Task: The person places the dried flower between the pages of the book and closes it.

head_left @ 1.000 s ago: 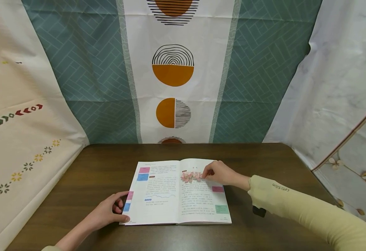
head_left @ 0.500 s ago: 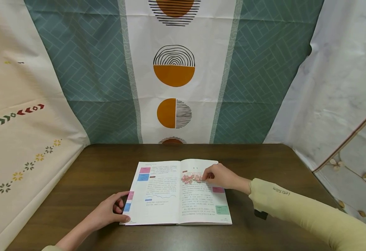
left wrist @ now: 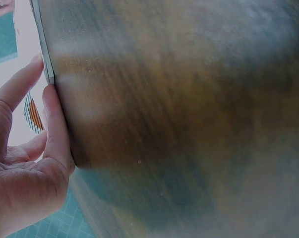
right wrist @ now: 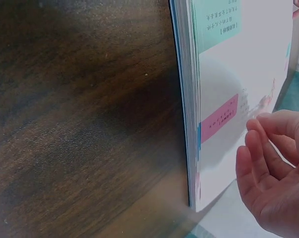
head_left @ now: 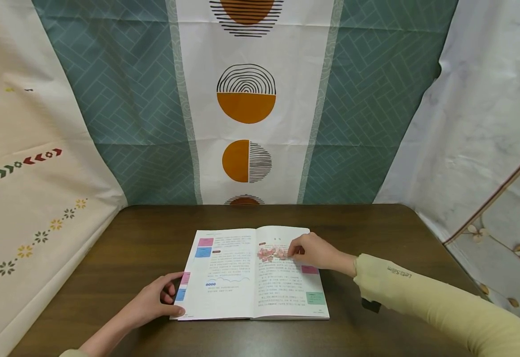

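An open book (head_left: 228, 277) lies flat on a dark wooden table (head_left: 375, 233). My left hand (head_left: 163, 300) rests against the book's lower left corner, thumb on the page edge and fingers by pink and blue tabs (head_left: 183, 285). The left wrist view shows the left hand's (left wrist: 20, 163) thumb lying along the book's edge (left wrist: 42, 44). My right hand (head_left: 302, 249) sits on the right page with curled fingers, fingertips pinching the right end of a pink flower sprig (head_left: 270, 254). In the right wrist view the right hand's fingers (right wrist: 268, 148) curl just over the page (right wrist: 238, 64).
Coloured notes sit on the pages: pink (head_left: 205, 242) and blue (head_left: 202, 252) on the left, pink (head_left: 309, 269) and green (head_left: 315, 298) on the right. Patterned cloths hang behind and at both sides of the table. Bare wood (right wrist: 80, 124) surrounds the book.
My right hand has shifted very slightly down and to the right at the pink sprig. The left hand and the book have stayed put.
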Motion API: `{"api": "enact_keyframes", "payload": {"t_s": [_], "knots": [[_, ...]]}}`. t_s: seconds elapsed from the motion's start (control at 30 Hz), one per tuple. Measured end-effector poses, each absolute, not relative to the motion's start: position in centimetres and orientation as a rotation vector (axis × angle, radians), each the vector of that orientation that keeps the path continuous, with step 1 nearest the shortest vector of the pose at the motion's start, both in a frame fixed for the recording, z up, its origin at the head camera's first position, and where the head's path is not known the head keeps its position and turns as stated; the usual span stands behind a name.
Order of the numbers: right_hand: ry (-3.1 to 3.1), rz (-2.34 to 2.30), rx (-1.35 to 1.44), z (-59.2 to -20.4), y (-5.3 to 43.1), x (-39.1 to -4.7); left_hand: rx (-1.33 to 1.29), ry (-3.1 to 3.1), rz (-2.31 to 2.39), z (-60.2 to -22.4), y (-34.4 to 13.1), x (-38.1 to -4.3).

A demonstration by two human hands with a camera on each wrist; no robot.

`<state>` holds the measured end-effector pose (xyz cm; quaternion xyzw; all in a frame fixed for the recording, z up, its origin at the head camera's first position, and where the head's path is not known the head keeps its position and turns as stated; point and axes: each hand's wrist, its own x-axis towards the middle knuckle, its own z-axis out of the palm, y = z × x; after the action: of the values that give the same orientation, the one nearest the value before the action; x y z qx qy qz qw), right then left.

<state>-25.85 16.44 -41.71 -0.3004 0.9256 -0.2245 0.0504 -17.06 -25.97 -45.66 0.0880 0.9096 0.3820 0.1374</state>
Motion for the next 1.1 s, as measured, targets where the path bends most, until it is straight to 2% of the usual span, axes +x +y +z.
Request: {"api": "enact_keyframes", "payload": {"t_s": [0.3,0.53,0.93,1.1], "knots": [[2.898,-0.685,-0.759,-41.4,17.1,-24.4,0.233,2.638,1.095,-45.9,-26.0,-17.1],[2.951,-0.74,-0.773,-41.8,18.8,-22.7,0.22,2.644,1.09,-45.7,-25.9,-17.0],[3.025,-0.819,-0.597,-43.7,21.2,-19.3,0.173,2.679,1.085,-45.4,-25.2,-16.8],[3.003,-0.868,-0.491,-44.8,21.6,-17.6,0.229,2.715,1.064,-45.2,-25.0,-16.6]]}}
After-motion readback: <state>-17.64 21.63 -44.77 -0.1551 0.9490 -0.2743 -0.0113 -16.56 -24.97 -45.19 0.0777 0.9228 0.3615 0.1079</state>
